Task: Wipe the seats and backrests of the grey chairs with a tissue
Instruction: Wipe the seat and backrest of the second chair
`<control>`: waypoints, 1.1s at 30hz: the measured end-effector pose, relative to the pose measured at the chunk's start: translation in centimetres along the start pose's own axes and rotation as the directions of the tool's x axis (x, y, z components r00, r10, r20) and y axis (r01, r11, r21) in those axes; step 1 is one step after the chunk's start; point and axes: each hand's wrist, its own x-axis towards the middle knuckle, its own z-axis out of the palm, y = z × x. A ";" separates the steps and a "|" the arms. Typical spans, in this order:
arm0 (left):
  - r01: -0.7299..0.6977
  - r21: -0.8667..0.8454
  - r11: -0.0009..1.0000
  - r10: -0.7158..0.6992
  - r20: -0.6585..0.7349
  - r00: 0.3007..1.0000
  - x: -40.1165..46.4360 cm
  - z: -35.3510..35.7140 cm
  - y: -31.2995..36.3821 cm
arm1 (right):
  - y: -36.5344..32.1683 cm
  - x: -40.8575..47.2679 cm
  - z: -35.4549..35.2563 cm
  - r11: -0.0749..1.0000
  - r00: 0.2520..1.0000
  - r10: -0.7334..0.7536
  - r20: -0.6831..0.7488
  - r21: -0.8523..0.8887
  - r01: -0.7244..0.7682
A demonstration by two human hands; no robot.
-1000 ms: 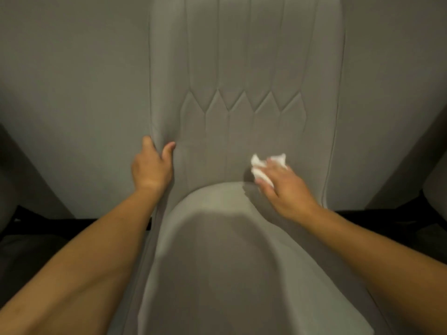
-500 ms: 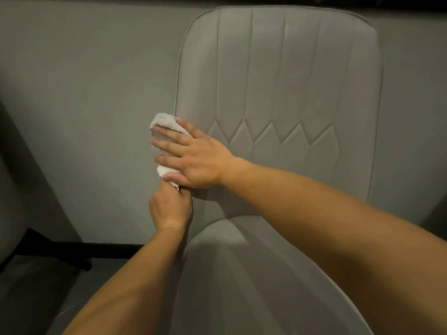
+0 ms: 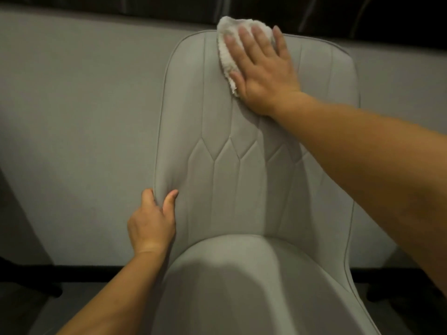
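A grey upholstered chair fills the view, its stitched backrest (image 3: 242,177) upright and its seat (image 3: 254,286) at the bottom. A white crumpled tissue (image 3: 226,52) lies against the top edge of the backrest. My right hand (image 3: 263,68) presses it flat there with straight, spread fingers. My left hand (image 3: 152,223) grips the left edge of the backrest low down, thumb on the front and fingers curled round the rim.
A pale grey wall (image 3: 79,117) runs behind the chair, with a dark band (image 3: 362,13) along its top. Dark chair legs or bars (image 3: 29,279) show near the floor at left and right.
My right hand has carried the tissue from the backrest's left edge up to its top middle. My left hand has kept its hold on the left edge.
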 end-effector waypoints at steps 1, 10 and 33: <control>-0.003 0.002 1.000 0.003 0.002 1.000 0.0 0.0 0.0 | 0.4 -0.2 0.0 0.999 0.999 0.043 0.006 0.006 -0.044; 0.014 0.014 1.000 -0.014 0.029 0.999 0.0 -0.4 0.3 | 0.2 -5.8 1.9 0.948 0.956 0.294 -0.003 0.125 -0.292; 0.041 0.058 0.997 -0.044 0.046 0.998 -0.1 -0.3 0.3 | -2.2 -12.4 5.1 0.970 0.969 -0.244 -0.036 -0.008 0.244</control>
